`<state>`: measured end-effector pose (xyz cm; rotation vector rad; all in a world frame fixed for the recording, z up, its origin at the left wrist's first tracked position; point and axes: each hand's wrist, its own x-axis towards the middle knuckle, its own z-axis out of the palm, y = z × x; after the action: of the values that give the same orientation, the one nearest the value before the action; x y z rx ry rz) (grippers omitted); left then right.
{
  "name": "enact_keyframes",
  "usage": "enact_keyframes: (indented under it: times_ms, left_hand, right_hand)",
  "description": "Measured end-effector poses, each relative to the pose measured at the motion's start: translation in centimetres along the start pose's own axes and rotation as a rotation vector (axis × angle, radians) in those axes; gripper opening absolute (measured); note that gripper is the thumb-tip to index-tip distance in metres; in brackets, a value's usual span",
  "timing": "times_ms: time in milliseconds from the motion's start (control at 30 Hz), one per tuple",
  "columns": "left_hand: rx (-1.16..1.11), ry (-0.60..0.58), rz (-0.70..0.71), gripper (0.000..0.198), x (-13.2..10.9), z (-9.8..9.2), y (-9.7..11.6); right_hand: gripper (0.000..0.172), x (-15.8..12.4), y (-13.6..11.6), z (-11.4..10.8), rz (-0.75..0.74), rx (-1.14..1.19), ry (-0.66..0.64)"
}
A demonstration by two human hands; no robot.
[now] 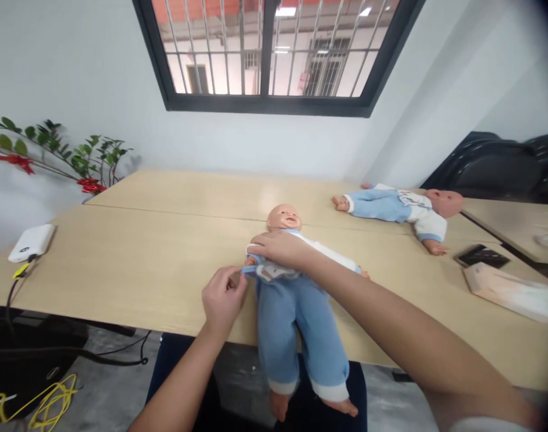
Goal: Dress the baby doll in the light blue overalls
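A baby doll (285, 217) lies on its back at the front of the table, legs hanging over the edge. It wears blue trousers (296, 312) and a white and blue top (278, 271). My left hand (223, 291) pinches the blue hem of the top, pulling it out to the left beside the doll's small hand. Across the doll's chest, my right hand (276, 247) rests with its fingers over the shoulder and upper sleeve at the left. The right fingertips are partly hidden, so their hold on the cloth is unclear.
A second dressed doll (391, 207) lies at the back right of the wooden table (166, 258). Near it are a dark phone (483, 256) and a tissue pack (512, 291). A white device (31, 243) with a cable sits at the left edge, near a plant (89, 156).
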<state>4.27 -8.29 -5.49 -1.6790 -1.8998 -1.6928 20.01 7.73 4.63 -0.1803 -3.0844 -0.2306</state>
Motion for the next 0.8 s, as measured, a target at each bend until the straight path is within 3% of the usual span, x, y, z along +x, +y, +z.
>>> enact_keyframes:
  times_ms: [100,200,300,400,500,667,800]
  left_hand:
    - [-0.076,-0.033,-0.187,0.015,0.7,0.3,0.0]
    - [-0.219,-0.147,-0.35,0.021,2.3,0.9,-0.6]
    - [-0.326,-0.274,-0.41,0.026,4.3,1.5,-1.5]
    - [-0.251,-0.316,-0.289,0.022,5.9,2.0,-2.1]
    - [-0.095,-0.279,-0.09,0.018,6.6,2.3,-2.3]
    - [0.074,-0.266,0.18,0.016,5.9,2.6,-3.0]
    - [0.062,-0.203,0.259,0.012,5.4,2.6,-3.8]
  right_hand:
    - [0.024,-0.5,0.2,0.0,-0.052,0.052,0.005]
    - [0.03,-0.5,0.2,0.1,-0.071,0.12,0.004]
    - [0.037,-0.6,0.2,0.1,0.006,0.339,-0.019]
    - [0.037,-0.5,-0.1,-0.1,0.239,0.63,0.045]
    - [0.03,0.0,-0.6,-0.5,0.452,0.741,0.146]
    - [0.039,1.2,-1.2,-0.8,0.572,0.911,-0.049]
    - [0.04,1.4,-1.4,-0.7,0.708,1.082,-0.096]
